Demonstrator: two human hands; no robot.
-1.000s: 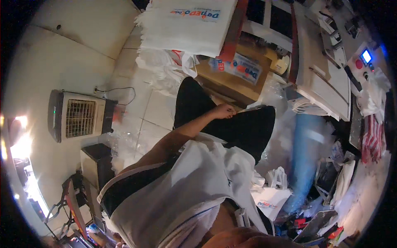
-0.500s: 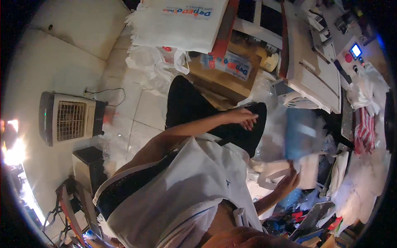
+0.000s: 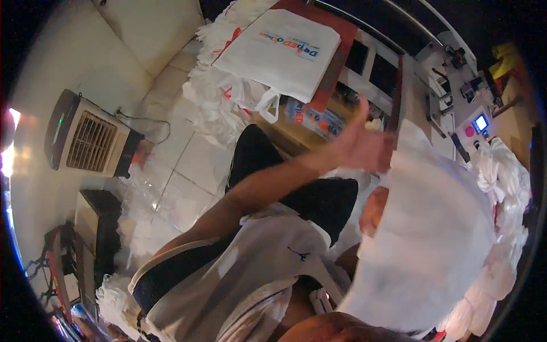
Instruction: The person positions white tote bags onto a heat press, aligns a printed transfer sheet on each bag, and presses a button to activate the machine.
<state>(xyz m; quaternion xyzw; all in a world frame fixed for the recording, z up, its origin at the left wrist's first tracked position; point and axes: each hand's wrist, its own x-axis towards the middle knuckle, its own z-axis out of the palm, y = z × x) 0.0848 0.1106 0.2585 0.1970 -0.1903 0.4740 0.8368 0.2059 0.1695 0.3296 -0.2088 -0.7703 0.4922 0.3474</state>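
A large plain white cloth bag (image 3: 424, 239) is raised on the right side, spread out flat like a sheet. My right hand (image 3: 373, 211) grips it by its left edge; only some fingers show, and the bag covers much of that arm. Close to the bag's upper left corner is my left hand (image 3: 364, 147), slightly blurred, with the thumb up and the fingers spread. Whether its fingertips touch the bag I cannot tell. Beyond my black-clad legs, a neat stack of white printed bags (image 3: 279, 54) lies on a reddish-brown board (image 3: 336, 71).
A machine (image 3: 450, 108) with a small lit screen stands at the far right. Heaps of white bags (image 3: 219, 119) lie under the stack. On the left are an air cooler (image 3: 91, 139) and its cable. Clear plastic (image 3: 142, 211) lies on the tiled floor (image 3: 196, 165).
My right hand has brought up the white cloth bag from the right. My left hand has risen off my lap toward it and spread its fingers. The view has shifted.
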